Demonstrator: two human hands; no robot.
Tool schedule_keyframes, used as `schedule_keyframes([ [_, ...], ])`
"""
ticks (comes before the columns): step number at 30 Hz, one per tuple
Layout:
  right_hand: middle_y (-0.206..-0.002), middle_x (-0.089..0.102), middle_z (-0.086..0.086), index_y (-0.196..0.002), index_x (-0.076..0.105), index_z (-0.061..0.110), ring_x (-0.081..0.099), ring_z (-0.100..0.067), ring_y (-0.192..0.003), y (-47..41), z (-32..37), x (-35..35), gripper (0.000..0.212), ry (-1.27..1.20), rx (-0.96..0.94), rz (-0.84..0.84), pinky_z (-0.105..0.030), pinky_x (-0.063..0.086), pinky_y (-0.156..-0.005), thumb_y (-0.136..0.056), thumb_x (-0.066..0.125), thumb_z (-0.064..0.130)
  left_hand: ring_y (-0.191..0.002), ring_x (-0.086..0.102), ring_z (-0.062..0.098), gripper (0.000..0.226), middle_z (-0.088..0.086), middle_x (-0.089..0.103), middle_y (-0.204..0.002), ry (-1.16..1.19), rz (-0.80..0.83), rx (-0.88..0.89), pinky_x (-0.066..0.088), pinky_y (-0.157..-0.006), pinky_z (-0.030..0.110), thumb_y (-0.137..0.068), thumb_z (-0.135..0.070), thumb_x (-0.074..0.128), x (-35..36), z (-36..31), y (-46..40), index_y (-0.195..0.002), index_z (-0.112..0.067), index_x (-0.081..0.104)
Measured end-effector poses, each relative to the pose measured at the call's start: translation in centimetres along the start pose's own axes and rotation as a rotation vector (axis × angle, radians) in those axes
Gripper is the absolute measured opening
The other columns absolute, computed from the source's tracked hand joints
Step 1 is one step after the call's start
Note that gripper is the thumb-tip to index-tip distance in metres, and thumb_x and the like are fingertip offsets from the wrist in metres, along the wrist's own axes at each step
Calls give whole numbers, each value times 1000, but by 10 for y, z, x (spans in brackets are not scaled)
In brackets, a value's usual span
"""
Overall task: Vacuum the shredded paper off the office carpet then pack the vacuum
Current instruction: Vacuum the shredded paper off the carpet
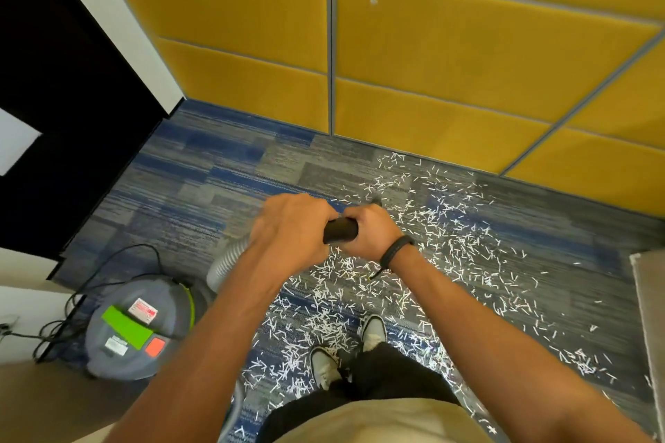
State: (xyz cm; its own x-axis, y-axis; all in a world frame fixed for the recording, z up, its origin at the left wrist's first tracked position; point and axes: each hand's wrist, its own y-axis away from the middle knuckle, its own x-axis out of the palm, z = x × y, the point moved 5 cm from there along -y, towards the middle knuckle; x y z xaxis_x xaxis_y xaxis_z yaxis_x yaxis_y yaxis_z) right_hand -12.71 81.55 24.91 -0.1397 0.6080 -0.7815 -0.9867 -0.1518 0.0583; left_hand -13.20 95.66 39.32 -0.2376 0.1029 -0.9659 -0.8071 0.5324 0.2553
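— Item one, the vacuum?

— We log a black wand point(340, 230), held crosswise above the carpet point(201, 198), and we take it as our landmark. Our left hand point(291, 230) wraps its left end, fingers curled over the top; our right hand point(370, 232) grips its right end, fingers closed round it, a dark band point(396, 252) on that wrist. The wand's tip is hidden behind the right hand, so we cannot tell whether it touches the floor.

— And what joins it?

— A grey ribbed hose point(228, 261) drops from under the left hand, down and to the left of the wand. Further down-left of the wand sits the grey canister point(136, 327), bearing a green panel, an orange button and two labels. A black cord point(82, 284) lies in loops just beyond the canister, on the far side from the wand.

— The paper?

— Shredded paper point(449, 244) lies scattered white over the carpet, thickest to the right of the wand and beneath it, thinner beyond it toward the wall. The carpet to the left of the wand shows almost none.

— Anything further out?

— Two grey shoes point(345, 349) stand below the wand, among the shreds. Yellow padded panels point(467, 57) rise beyond the wand. A dark door point(54, 83) stands far to its left.
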Motion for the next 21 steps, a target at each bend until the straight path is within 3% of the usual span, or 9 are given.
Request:
schedule_keyframes([
  [3,-64,65,6,-72,62,26,61,-17,-61,15,-6,-5,14,19,46,-4,-25,39,-57,-70,74,34,-70,53,18,29,-11,53,-70,8,-7,45,41,-66,31,-88,-37,72,5,-10,1,-116,-47,69],
  [9,-60,62,7,-67,58,25,55,-11,-56,23,-20,-12,16,15,78,-48,-24,40,-53,-70,73,29,-73,57,17,35,-11,66,-80,36,-8,82,47,-68,31,-87,-37,73,12,-20,-7,-120,-49,68],
  [13,-60,59,11,-68,55,32,52,-8,-55,10,-19,-14,23,19,33,-34,-16,31,-53,-74,77,28,-74,56,17,38,-13,60,-75,35,-34,39,44,-66,31,-87,-39,74,14,-17,-13,-122,-52,66],
  [18,-64,65,6,-72,58,31,57,-13,-60,-15,-6,-9,20,-7,-41,34,-22,37,-57,-76,77,30,-77,65,16,36,-12,68,-81,-26,-35,-28,55,-72,33,-87,-43,70,10,-5,-15,-121,-52,65],
  [21,-66,67,4,-72,57,32,60,-16,-62,-28,1,-5,20,-28,-69,58,-29,48,-60,-75,77,32,-77,65,15,33,-13,67,-80,-70,-10,-80,53,-69,32,-87,-46,67,3,2,-16,-119,-53,64],
])
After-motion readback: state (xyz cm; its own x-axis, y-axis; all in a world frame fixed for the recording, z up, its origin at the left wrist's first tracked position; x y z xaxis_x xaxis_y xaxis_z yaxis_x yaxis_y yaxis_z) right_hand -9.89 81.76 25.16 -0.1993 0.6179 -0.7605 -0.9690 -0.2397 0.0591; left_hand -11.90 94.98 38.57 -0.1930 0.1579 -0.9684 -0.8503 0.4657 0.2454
